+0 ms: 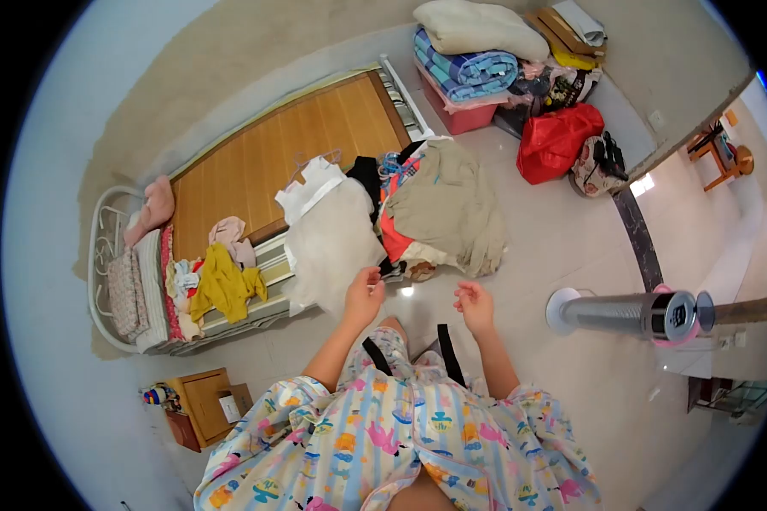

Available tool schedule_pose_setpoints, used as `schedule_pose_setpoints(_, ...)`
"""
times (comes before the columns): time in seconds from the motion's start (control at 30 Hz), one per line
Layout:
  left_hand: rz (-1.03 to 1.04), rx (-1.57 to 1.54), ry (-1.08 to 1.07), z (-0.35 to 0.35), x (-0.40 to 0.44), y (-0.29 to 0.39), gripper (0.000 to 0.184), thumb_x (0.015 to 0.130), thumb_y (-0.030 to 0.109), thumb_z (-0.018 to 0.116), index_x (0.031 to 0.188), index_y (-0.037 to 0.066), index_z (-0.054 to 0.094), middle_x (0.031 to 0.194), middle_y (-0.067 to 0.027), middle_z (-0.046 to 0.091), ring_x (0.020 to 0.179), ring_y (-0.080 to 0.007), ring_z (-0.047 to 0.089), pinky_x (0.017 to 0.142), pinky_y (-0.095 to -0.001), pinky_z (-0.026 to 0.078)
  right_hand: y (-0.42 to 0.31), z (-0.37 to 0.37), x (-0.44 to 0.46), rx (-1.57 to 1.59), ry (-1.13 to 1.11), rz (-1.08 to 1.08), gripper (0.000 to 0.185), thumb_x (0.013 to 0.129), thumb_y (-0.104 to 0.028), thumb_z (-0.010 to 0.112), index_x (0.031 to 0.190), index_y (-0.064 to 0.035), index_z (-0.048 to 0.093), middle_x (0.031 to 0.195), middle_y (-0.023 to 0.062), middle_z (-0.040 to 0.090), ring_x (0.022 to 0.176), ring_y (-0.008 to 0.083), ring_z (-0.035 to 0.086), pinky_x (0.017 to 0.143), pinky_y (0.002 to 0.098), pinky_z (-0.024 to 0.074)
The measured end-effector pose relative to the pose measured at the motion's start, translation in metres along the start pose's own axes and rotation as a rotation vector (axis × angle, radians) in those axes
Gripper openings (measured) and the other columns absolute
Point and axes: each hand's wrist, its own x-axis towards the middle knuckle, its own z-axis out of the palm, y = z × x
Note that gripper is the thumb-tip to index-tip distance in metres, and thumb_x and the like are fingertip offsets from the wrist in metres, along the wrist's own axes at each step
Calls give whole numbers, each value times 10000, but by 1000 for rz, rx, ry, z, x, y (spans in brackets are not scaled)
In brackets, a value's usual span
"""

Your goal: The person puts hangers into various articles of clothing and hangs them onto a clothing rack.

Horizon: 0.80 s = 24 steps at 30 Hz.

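Note:
My left hand hovers in front of me by the lower right edge of a sheer white dress. Its fingers are loosely bent and apart, with nothing in them. To the right, my right hand is raised over the floor, fingers half curled and holding nothing. Just beyond it a khaki garment lies spread on top of a pile with red and black clothes. A thin hanger shows at the top of the white dress. On the bed's left part are a yellow garment and a pale pink one.
The bed's wooden board lies behind the clothes. A tower fan stands on the right. A pink bin with folded bedding and a red bag sit at the back. A small wooden cabinet is at lower left.

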Motion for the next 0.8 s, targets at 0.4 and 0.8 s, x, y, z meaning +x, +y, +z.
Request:
schedule_pose_setpoints(0.4, -279, 154, -105, 86, 245, -153, 355, 813, 147, 626, 1134, 9, 560, 1013, -187, 652, 926, -323, 640, 796, -398, 509, 13, 27, 180, -225, 143, 199, 199, 900, -36, 541, 1084, -12, 614, 883, 84, 657, 620, 135, 628, 539, 252, 499)
schedule_pose_setpoints(0.8, -499, 168, -261, 150, 425, -234, 478, 722, 151, 675, 1166, 7, 573, 1072, -208, 645, 1014, -362, 621, 864, -404, 486, 29, 95, 284, -347, 1, 297, 197, 916, -63, 541, 1096, -17, 609, 872, 78, 654, 664, 143, 642, 569, 267, 529)
